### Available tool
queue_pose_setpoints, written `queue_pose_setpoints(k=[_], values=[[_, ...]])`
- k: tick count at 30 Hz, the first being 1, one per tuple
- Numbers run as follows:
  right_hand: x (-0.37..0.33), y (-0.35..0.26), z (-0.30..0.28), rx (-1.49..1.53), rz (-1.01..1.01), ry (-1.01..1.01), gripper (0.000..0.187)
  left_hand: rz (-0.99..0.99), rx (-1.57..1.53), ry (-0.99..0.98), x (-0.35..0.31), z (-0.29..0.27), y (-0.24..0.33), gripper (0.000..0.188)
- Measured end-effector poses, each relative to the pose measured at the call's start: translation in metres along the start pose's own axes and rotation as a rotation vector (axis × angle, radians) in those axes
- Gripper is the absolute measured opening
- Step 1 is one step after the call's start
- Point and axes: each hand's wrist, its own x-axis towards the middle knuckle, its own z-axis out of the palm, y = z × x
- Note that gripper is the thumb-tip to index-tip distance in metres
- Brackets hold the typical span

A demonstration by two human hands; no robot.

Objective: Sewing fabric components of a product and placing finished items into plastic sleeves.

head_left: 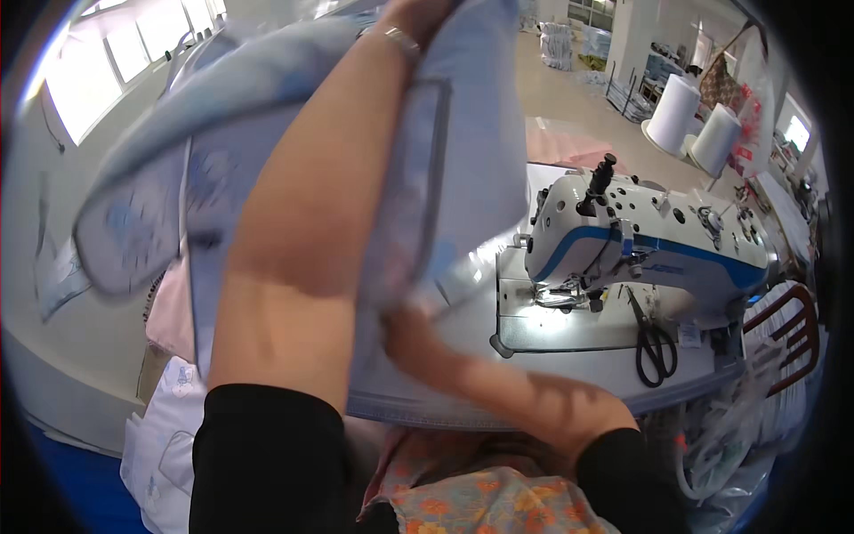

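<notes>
A large piece of light blue printed fabric [476, 133] with grey-edged panels is lifted in front of me, blurred by motion. My left arm reaches far up across it. At the top edge my left hand [422, 13] is closed on the raised fabric, its fingertips cut off or hidden. Lower down, my right hand [409, 341] is by the fabric's lower part, over the front of the sewing table [463, 384]; its fingers are too smeared to read. Right of the cloth stands a white and blue sewing machine [649, 227], its lamp lighting the needle plate.
Black scissors [654, 343] lie on the table right of the needle plate. Two white thread cones [673, 111] stand behind the machine. Pink fabric [569, 142] lies beyond it. White printed cloth [169, 436] hangs at the lower left. A brown chair back [787, 334] is at the right.
</notes>
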Motion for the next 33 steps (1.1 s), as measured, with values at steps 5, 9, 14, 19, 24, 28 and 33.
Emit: queue_pose_setpoints(k=[5, 9, 14, 19, 24, 28, 33], values=[[0.112, 0.126, 0.011, -0.034, 0.073, 0.777, 0.045, 0.296, 0.563, -0.116, -0.075, -0.002, 0.008, 0.032], [-0.006, 0.109, 0.005, -0.135, 0.01, 0.448, 0.069, 0.426, 0.886, 0.341, -0.268, -0.109, -0.015, 0.025], [-0.149, -0.003, -0.063, -0.146, -0.102, -0.272, 0.059, -0.385, 1.378, 0.642, -0.583, -0.185, -0.114, 0.026], [-0.188, -0.022, -0.058, -0.417, -0.046, -0.277, 0.069, -1.054, 1.479, 0.259, -0.755, -0.151, -0.244, 0.068], [-0.193, -0.016, -0.055, -0.462, -0.053, -0.311, 0.071, -1.134, 1.776, 0.184, -0.785, -0.18, -0.294, 0.063], [-0.193, -0.015, -0.063, -0.451, -0.065, -0.318, 0.069, -1.399, 1.355, 0.196, -0.801, -0.222, -0.283, 0.049], [-0.197, -0.01, -0.065, -0.424, -0.076, -0.289, 0.067, -0.791, 0.465, 1.851, -0.752, -0.285, -0.169, 0.045]])
